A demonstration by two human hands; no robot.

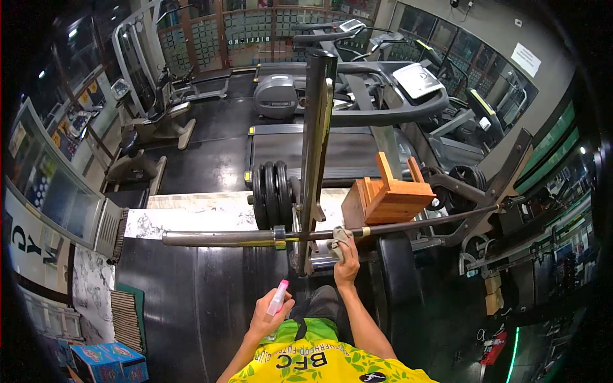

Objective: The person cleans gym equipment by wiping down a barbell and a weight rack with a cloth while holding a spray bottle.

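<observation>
A long metal barbell (217,239) lies across the upright rack post (314,140). My right hand (347,265) is closed round a light grey cloth (341,244), which touches the bar just right of the post. Lower and to the left, near my body, my left hand (273,309) grips a small spray bottle (278,299) with a pink top, held clear of the bar. Black weight plates (270,195) hang on the rack left of the post.
Wooden stools or boxes (399,201) stand behind the bar, with a black padded bench (400,271) below them. Treadmills (287,150) fill the area beyond. A blue box (108,362) and striped mat (127,319) are at lower left. Weight machines (143,76) stand at upper left.
</observation>
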